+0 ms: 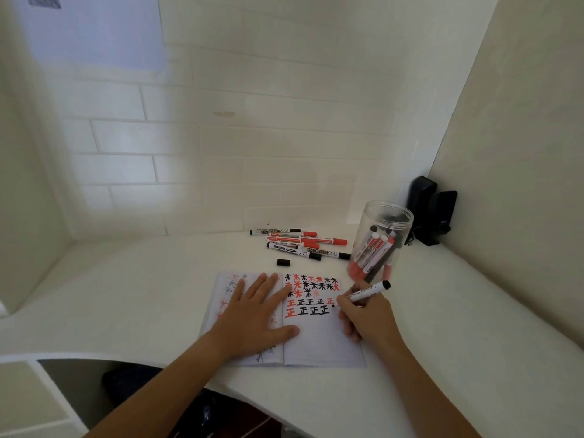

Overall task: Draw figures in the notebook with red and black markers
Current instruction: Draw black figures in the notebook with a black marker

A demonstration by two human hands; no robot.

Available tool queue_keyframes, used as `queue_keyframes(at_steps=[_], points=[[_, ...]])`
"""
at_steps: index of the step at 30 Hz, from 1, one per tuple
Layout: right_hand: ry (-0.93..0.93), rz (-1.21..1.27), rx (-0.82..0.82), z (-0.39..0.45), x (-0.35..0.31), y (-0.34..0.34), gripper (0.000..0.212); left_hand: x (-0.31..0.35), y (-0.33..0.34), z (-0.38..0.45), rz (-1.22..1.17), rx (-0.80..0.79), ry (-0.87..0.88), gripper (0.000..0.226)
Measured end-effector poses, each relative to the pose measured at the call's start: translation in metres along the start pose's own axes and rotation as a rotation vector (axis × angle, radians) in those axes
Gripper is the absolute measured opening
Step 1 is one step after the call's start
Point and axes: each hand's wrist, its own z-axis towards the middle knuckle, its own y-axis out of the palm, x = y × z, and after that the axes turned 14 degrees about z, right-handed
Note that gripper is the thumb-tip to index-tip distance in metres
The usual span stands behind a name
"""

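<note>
- While my right hand [368, 314] pinches the black marker [368, 293] low on its barrel, fingers curled round it near the tip, the tip meets the page just left of my knuckles, at the end of the second row of characters.
- Judging by its look, the marker is light, stiff plastic with a smooth, somewhat slippery barrel, so a hold close to the tip seems the best way to steer the strokes; its black rear end sticks up and away past my thumb.
- My left hand [257, 317] lies flat with fingers spread and straight across the notebook's spine, holding nothing, only pressing the pages down.
- The notebook [319, 346] sits open on the white bench [132, 298], directly under both hands. It looks thin, soft and light, likely to slide or spring shut unless weighted, so the flat palm suits it better than any pinch.
- On the right page, beyond my pen tip, run rows of red and black star shapes, then two rows of block characters beginning in red and going on in black. The lower part of that page is bare.
- Further off lie a loose black cap [283, 262], several loose markers [300, 243] and a clear jar [380, 238] holding more.
</note>
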Motion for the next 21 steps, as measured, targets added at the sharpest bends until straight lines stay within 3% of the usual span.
queue_keyframes(at_steps=[12, 21], points=[[0.025, -0.004, 0.072, -0.0005, -0.0003, 0.0018, 0.025, -0.0001, -0.0006, 0.0001, 0.019, -0.018, -0.001, 0.096], [0.021, -0.020, 0.023, -0.0024, -0.0021, 0.0011, 0.019, 0.0003, -0.0013, -0.0003, 0.013, -0.009, -0.004, 0.089]])
